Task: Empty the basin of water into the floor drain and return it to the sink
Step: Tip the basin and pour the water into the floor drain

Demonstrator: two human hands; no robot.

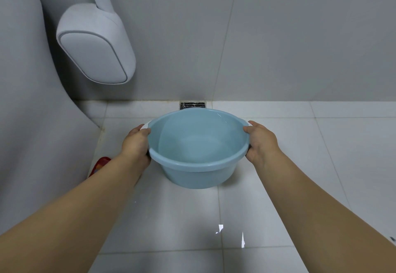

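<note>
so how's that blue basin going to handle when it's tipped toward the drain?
The basin looks like thin plastic, so probably light itself, but the water adds sloshing weight. Left hand and right hand grip opposite rim handles, which should steady it. Wet rim may be slippery near the floor drain.

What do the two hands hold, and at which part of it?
Both hold the blue basin by its rim: left hand on the left side, right hand on the right side, each grip closed.
</note>
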